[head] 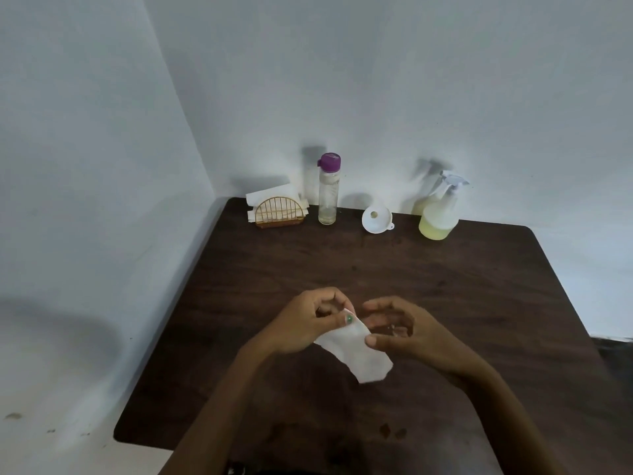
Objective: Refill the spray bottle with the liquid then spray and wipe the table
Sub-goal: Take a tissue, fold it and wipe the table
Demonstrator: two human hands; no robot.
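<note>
White folded paper tissue (356,354) held above the dark wooden table (462,289) near its 6 o'clock edge. Left hand (308,323) has its grip closed on the tissue's upper corner, pinched between thumb and fingers; right hand (400,329) pinches the tissue's right edge with the thumb, its fingers curled over and partly hiding what lies beneath them. Translucent spray bottle with a white trigger head (440,209), part-filled with yellowish liquid, stands at 1 o'clock by the wall. White plastic funnel (376,219) lies on its side at 12 o'clock. Clear, nearly empty bottle with a purple cap (329,190) stands upright at 11 o'clock, just beside a gold wire napkin holder (279,212) with white napkins. Both forearms are cut off at the lower frame edge.
</note>
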